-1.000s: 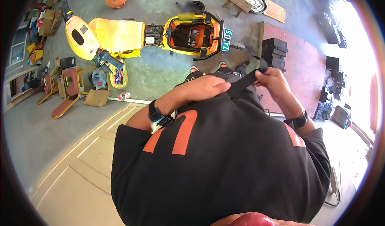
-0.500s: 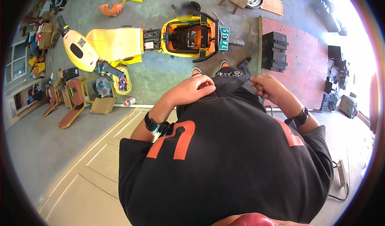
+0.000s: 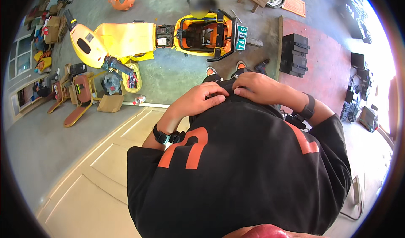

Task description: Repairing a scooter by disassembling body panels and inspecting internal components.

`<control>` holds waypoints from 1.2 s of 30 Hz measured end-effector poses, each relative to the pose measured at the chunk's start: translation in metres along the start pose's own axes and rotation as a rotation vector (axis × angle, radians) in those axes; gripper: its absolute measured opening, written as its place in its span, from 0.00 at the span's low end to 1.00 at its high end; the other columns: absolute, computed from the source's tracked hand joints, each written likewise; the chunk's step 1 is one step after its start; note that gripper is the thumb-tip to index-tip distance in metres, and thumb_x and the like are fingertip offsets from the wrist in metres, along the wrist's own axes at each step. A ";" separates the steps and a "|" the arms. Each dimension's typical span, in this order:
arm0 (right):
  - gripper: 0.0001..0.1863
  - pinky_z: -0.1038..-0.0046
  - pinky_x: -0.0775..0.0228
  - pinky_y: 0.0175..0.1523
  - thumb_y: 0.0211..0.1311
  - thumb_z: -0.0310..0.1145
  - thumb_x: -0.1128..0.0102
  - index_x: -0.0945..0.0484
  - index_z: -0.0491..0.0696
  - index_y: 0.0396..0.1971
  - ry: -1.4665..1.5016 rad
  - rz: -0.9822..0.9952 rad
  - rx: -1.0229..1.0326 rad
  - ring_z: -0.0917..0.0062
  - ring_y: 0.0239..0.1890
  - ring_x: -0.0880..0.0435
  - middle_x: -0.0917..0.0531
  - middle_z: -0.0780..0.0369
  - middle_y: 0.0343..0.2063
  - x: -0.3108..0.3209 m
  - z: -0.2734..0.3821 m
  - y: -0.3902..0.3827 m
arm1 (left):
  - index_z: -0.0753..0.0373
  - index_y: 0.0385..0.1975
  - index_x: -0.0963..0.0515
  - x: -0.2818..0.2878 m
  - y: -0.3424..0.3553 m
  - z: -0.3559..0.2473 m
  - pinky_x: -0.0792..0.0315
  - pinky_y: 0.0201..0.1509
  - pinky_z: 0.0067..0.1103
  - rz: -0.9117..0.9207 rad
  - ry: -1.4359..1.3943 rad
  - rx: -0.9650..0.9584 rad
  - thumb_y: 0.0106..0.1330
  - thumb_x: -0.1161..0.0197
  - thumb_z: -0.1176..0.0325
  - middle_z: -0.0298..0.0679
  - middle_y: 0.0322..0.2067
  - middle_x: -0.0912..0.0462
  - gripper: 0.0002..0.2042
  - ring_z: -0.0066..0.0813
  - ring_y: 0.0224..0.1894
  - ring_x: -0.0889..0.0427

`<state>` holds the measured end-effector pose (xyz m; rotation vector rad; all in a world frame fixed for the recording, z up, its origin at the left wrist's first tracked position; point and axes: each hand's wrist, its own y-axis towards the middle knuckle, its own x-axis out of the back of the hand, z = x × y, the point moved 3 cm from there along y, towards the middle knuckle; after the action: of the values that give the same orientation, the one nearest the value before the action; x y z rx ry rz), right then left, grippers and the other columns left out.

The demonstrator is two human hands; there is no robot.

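Both my hands are at the lower hem of my black T-shirt [image 3: 244, 153], in front of my waist. My left hand [image 3: 200, 98] has its fingers curled onto the dark cloth, with thumb and forefinger close together at the hem. Beside it, my right hand [image 3: 257, 87] is bent over the cloth, its fingertips pressed into the fabric. The two hands are a short way apart. Folds of cloth hide some of the fingertips. Each wrist carries a dark strap.
Beyond my feet stands a yellow scooter [image 3: 126, 39] with its seat compartment uncovered. A power drill [image 3: 262, 65] lies right of my shoes. Black battery-like boxes [image 3: 294, 54] sit on a reddish board [image 3: 320, 69]. Far left are an orange panel [image 3: 123, 3] and cardboard [image 3: 110, 103].
My right hand has moved left and inward, from the hem's right side to close beside my left hand. The cloth it held out now lies lower. My left hand has barely shifted.
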<state>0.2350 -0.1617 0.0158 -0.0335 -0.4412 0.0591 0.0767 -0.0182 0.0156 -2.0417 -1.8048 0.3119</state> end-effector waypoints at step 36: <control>0.17 0.59 0.33 0.25 0.64 0.36 0.51 0.30 0.46 0.16 -0.406 0.062 -0.064 0.56 0.18 0.26 0.28 0.55 0.13 0.042 -0.046 -0.056 | 0.60 0.38 0.21 -0.044 0.020 -0.029 0.26 0.33 0.32 0.064 0.682 -0.214 0.60 0.40 0.46 0.42 0.22 0.20 0.21 0.43 0.28 0.19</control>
<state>0.2953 -0.2160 -0.0050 -0.0990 -0.8478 0.1141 0.1002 -0.0677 0.0289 -2.0000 -1.3831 -0.5268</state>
